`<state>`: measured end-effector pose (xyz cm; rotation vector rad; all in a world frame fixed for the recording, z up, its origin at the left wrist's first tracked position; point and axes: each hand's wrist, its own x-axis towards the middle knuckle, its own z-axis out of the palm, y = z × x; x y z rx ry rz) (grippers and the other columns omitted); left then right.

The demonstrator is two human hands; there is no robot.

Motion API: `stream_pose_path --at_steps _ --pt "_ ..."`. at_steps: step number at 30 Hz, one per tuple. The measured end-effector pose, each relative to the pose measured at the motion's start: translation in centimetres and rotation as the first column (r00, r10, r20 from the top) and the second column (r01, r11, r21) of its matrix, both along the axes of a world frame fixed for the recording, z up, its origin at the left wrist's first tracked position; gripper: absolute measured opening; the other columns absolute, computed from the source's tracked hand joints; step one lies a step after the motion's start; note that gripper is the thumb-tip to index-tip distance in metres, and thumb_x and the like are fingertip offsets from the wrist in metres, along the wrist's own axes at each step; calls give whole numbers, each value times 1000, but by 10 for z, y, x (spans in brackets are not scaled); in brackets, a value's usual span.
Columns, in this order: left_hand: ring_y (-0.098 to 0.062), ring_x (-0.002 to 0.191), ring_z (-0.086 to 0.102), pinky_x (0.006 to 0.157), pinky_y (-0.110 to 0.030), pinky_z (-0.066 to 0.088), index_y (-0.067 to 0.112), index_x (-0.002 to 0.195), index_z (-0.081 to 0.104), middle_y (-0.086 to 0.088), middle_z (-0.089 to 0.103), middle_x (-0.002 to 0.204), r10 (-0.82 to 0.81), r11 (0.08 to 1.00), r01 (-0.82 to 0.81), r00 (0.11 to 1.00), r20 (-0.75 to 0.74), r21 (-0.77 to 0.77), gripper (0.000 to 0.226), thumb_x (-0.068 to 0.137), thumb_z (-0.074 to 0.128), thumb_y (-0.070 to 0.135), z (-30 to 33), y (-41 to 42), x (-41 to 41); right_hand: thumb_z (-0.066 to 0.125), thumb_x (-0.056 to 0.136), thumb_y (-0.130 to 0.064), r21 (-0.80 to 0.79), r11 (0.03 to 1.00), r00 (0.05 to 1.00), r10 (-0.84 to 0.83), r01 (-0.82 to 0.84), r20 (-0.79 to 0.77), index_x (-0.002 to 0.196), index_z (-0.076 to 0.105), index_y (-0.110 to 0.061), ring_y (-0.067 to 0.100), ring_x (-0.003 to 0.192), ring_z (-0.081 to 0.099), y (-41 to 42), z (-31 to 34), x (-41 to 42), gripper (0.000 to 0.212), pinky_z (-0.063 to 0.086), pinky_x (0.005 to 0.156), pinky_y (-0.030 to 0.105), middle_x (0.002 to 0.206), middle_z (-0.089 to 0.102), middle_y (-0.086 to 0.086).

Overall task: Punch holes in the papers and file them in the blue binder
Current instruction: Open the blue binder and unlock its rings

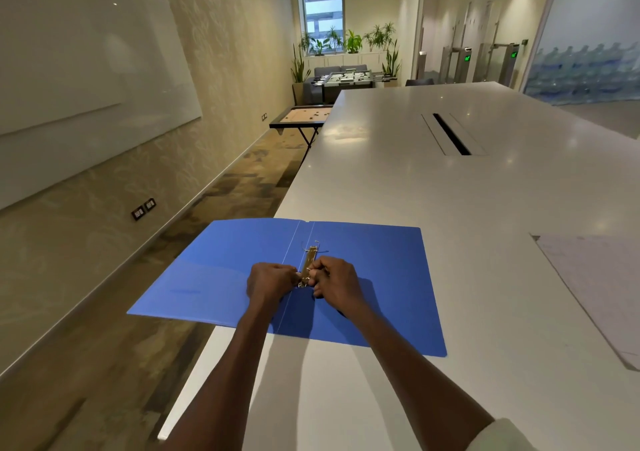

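The blue binder [377, 277] lies wide open on the white table [433, 190], its left cover hanging over the table's left edge. A metal ring clip [309, 264] runs along the spine. My left hand [270, 284] pinches the near end of the clip from the left. My right hand [334, 282] grips the same end from the right. The far ring stands open. A stack of white papers [595, 287] lies at the right edge of the view. No hole punch is in view.
A black cable slot [450, 133] is set in the table farther back. Left of the table a carpeted aisle runs along a wall with a whiteboard [86, 52]. A carrom board [301, 116], a foosball table and plants stand at the far end.
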<state>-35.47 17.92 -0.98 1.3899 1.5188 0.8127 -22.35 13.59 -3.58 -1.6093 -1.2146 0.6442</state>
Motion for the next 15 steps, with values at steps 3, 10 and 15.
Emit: stream_pose_path --at_steps 3,10,15 --pt "-30 66 70 61 -36 54 18 58 76 -9 72 63 18 999 -18 1000 9 31 10 69 76 19 1 -6 -1 55 90 -4 17 1000 1000 -16 16 -9 81 66 -4 17 52 62 -1 -2 1 15 60 56 37 70 67 12" --pt "-18 56 61 53 -26 44 19 67 77 -2 71 61 38 989 -38 999 2 142 7 74 77 20 3 -20 1 55 91 -5 35 999 999 -10 11 -39 88 68 -4 15 55 64 -6 -1 3 13 60 57 32 76 70 14" --pt "-19 62 65 55 -28 48 18 67 75 -3 71 64 30 982 -28 999 -10 187 9 75 78 20 3 -24 3 54 90 -5 6 1000 992 -20 21 -125 93 67 -7 13 53 63 -13 5 4 14 58 55 29 75 70 14"
